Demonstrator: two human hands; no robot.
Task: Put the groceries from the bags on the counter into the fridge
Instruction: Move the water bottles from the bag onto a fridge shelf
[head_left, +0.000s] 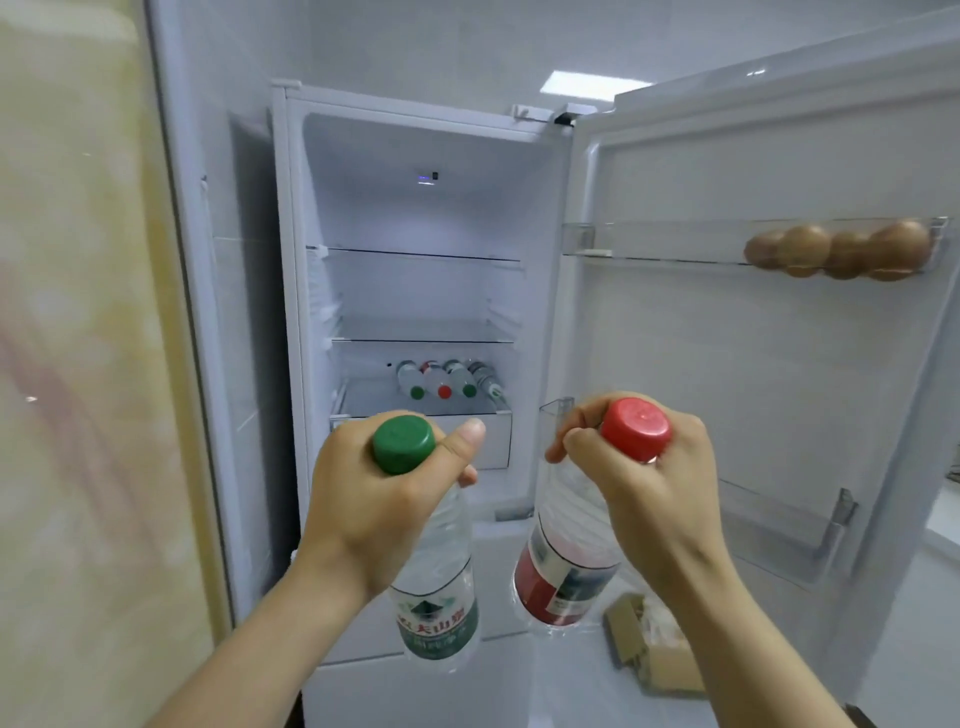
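Left hand (363, 499) wrapped round the neck of the green-cap bottle (441, 597), thumb up beside the cap. Right hand (649, 483) grips the neck of the red-cap bottle (566, 571) just under the cap, fingers curled.

Both bottles are clear and hang roughly upright, side by side but apart. They're in front of the open fridge (415, 208), not inside it. Left one has a green/white label, right one a red label.

Door (727, 374) is swung open to the right.

Inside: four bottles (447, 382) lie on their sides in a row on the bottom shelf (363, 400), over the drawer (493, 441). Caps face the camera: green, red, green, fourth can't tell.

Top door rack (665, 244) holds brown round items (841, 252) bunched at its right end. Eggs or fruit, can't tell.

Cardboard box (654, 644) sits low right, near the door.
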